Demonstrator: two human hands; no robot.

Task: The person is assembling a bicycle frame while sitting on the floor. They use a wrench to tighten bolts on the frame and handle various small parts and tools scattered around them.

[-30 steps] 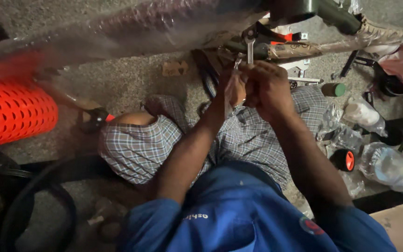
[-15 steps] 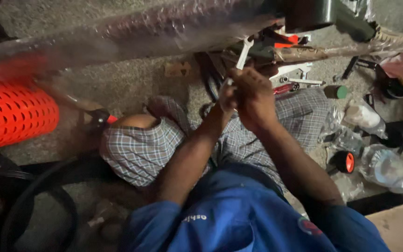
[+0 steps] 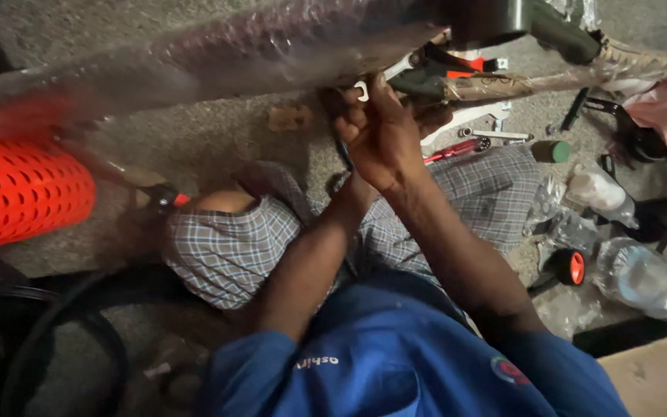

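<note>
Only the head cam here, looking down past a blue shirt and checked shorts at someone sitting on a concrete floor. Both hands are bunched together up under a bubble-wrapped frame tube [image 3: 218,58] that runs across the top. The right hand [image 3: 387,139] is on top, fingers curled in tight around the shank of a small open-ended wrench [image 3: 361,91], whose silver jaw pokes out just above the knuckles, right at the underside of the tube. The left hand [image 3: 347,127] is mostly buried behind the right one; it looks clenched on the same spot, but I honestly can't tell what it's gripping.

Around them: an orange perforated mesh roll [image 3: 21,189] on the left, a black tyre [image 3: 63,324] curving along the bottom left, a red-handled tool [image 3: 453,149] on the floor just past the hands, and clear plastic bottles [image 3: 642,274] off to the right.

My read: this is the middle of working a fastener under the frame. The next turn would need the wrench seated square on the nut, and a steady hold from the hidden hand.
</note>
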